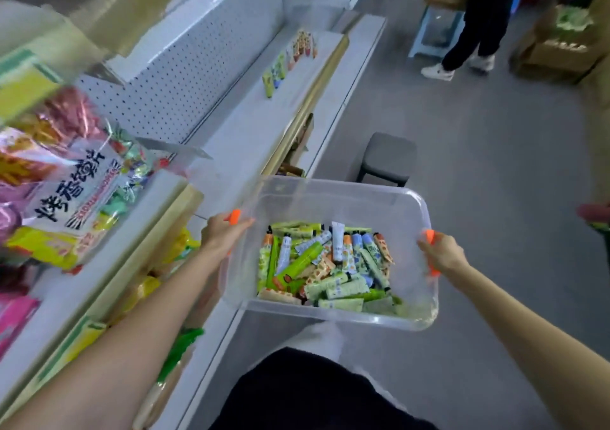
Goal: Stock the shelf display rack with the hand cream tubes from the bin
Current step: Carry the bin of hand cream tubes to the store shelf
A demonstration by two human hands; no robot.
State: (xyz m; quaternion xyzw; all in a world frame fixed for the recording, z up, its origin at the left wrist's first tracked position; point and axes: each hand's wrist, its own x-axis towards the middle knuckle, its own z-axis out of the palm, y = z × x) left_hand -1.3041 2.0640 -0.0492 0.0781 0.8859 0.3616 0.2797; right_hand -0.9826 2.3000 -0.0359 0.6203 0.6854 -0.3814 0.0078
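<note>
I carry a clear plastic bin (pixel 343 195) in front of me above the floor. My left hand (pixel 224 230) grips its left orange handle and my right hand (pixel 440 253) grips the right one. A loose pile of hand cream tubes (pixel 326 267), mostly green, white and orange, lies in the bin's bottom. Further ahead on the white shelf (pixel 241 122) stands a row of tubes (pixel 290 58) upright in front of the pegboard back panel.
Snack bags (pixel 69 178) fill the near shelf at my left. A dark stool (pixel 388 158) stands on the grey floor just beyond the bin. A person's legs (pixel 468 33), a light blue stool (pixel 435 30) and cardboard boxes (pixel 558 46) are at the far right.
</note>
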